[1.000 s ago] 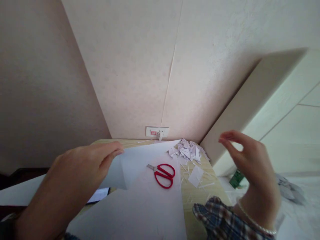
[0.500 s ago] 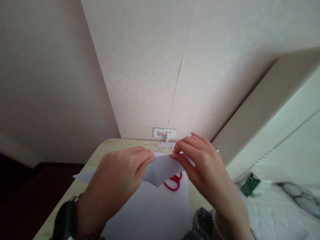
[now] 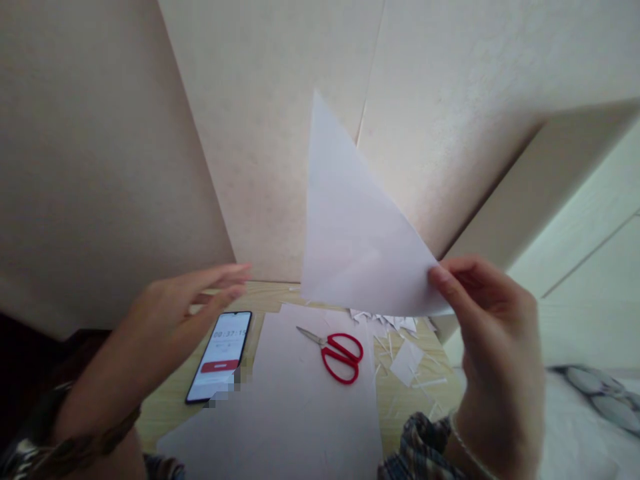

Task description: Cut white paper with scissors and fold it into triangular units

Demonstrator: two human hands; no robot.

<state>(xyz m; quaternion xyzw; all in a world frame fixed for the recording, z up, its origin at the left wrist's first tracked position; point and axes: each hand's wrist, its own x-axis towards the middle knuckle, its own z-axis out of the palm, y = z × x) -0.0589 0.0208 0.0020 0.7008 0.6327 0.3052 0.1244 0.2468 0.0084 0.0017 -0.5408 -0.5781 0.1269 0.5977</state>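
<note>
A folded sheet of white paper, roughly triangular, is held up by its right corner between the thumb and fingers of my right hand. Its pointed tip rises in front of the wall. My left hand is apart from the paper, fingers stretched out and holding nothing, above a phone that shows a running timer. Below the raised paper, scissors with red handles lie on a large white sheet, blades toward the left.
Paper scraps and thin strips are scattered on the right of the wooden table. The wall stands close behind the table. At the right are a pale cabinet and white bedding.
My left hand has let go of the paper and moved left. My right hand has moved right, and the paper now stands up flat as a triangle. The phone and scraps have come into view.
</note>
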